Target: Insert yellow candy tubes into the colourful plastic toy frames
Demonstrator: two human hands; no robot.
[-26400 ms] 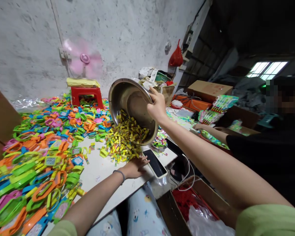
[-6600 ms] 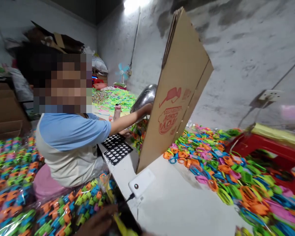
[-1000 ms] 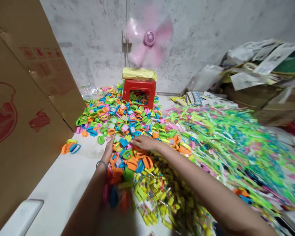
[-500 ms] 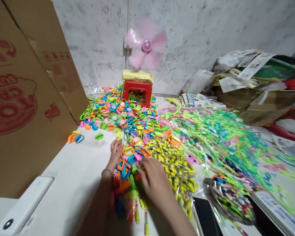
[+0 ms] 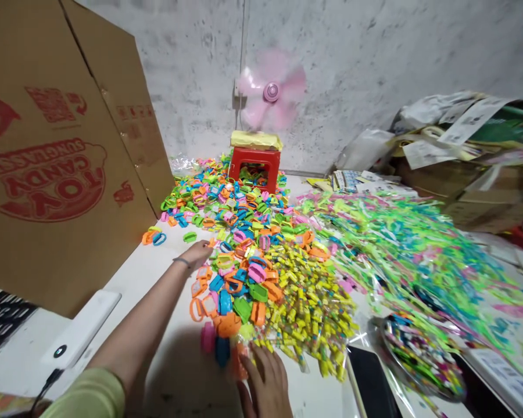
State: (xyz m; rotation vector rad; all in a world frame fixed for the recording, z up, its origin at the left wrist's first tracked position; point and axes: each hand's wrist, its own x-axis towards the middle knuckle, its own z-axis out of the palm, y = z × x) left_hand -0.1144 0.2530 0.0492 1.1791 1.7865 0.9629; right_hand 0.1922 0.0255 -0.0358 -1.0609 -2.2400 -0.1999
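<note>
My left hand (image 5: 199, 253) reaches out flat along the left edge of a heap of coloured plastic toy frames (image 5: 230, 244) on the white table (image 5: 126, 302), fingers stretched and touching the pieces. My right hand (image 5: 265, 380) lies near the table's front edge, fingers spread against the near end of the heap where orange, pink and blue pieces (image 5: 226, 334) are bunched. A pile of small yellow wrapped candies (image 5: 307, 307) lies just right of both hands.
A large cardboard sheet (image 5: 56, 151) printed "TOY CANDY" stands at the left. A white power bank (image 5: 81, 328) lies below it. A red stool (image 5: 255, 164) and pink fan (image 5: 271, 96) stand at the back. Green-pink packets (image 5: 401, 244), a bowl of beads (image 5: 422, 354) and a phone (image 5: 370, 383) lie right.
My right hand has drawn back toward the table's front edge, dragging toy frames with it. My left hand stays at the heap's left side, now stretched flatter. The view has shifted slightly right.
</note>
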